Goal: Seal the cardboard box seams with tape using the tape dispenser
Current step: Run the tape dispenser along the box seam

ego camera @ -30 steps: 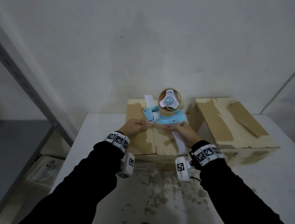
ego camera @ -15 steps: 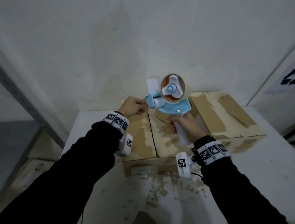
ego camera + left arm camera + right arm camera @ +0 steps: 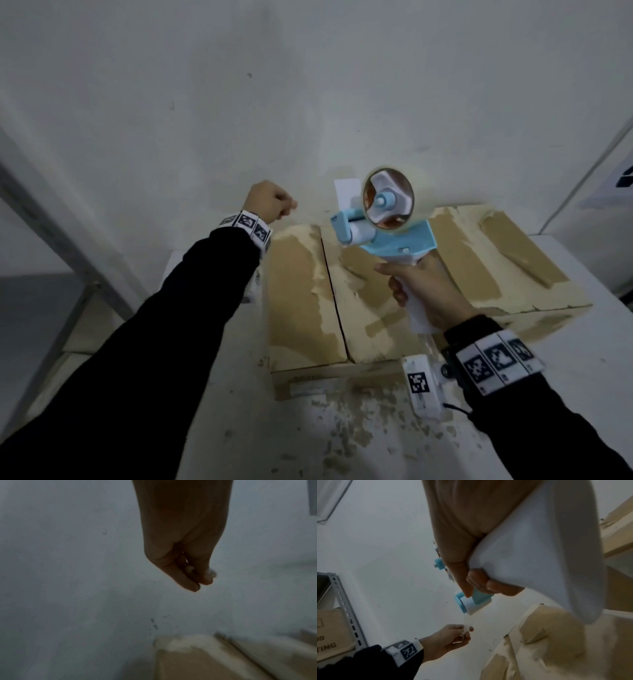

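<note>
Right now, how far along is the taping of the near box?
Done: nothing sealed; the near box shows a bare centre seam. In hand: the right hand grips the dispenser above the box, and the left hand pinches what looks like the tape end, pulled out leftward. Left: stick the end down, run the seam, cut.

Two cardboard boxes on white table
</note>
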{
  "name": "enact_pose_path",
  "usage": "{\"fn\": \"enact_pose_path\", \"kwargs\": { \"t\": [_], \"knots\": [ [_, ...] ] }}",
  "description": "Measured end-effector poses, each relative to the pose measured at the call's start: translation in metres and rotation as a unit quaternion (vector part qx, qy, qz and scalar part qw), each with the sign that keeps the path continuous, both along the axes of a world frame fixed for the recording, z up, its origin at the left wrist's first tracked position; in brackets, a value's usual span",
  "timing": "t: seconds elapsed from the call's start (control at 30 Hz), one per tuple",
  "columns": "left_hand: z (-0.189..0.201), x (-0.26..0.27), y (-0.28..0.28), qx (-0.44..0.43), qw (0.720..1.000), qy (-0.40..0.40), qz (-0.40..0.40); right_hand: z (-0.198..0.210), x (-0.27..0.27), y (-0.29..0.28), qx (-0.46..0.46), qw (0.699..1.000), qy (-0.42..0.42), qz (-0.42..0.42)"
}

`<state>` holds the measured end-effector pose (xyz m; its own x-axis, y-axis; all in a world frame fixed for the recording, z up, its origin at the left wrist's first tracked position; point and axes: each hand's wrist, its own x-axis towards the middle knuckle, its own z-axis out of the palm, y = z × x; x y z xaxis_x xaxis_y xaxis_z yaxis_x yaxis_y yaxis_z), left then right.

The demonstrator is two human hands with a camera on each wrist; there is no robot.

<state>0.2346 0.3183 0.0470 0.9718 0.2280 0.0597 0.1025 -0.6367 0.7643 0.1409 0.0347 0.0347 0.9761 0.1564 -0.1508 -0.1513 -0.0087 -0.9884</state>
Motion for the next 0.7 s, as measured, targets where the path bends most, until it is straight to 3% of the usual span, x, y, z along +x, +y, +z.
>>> {"fn": "enact_pose_path", "kwargs": {
  "t": [0.3,0.5,0.7],
  "knots": [
    [-0.017,0.057,-0.036,0.083,0.993,0.07,-0.049,-0.017,0.018,0.023,-0.015,0.995,-0.014,-0.095],
    [-0.034,0.08,-0.035,0.196,0.957,0.168,-0.134,-0.031,0.025,0.045,-0.04,0.992,-0.012,-0.12],
    [-0.055,0.09,-0.032,0.258,0.931,0.195,-0.167,-0.04,0.029,0.059,-0.043,0.993,0.008,-0.107]
  ]
}}
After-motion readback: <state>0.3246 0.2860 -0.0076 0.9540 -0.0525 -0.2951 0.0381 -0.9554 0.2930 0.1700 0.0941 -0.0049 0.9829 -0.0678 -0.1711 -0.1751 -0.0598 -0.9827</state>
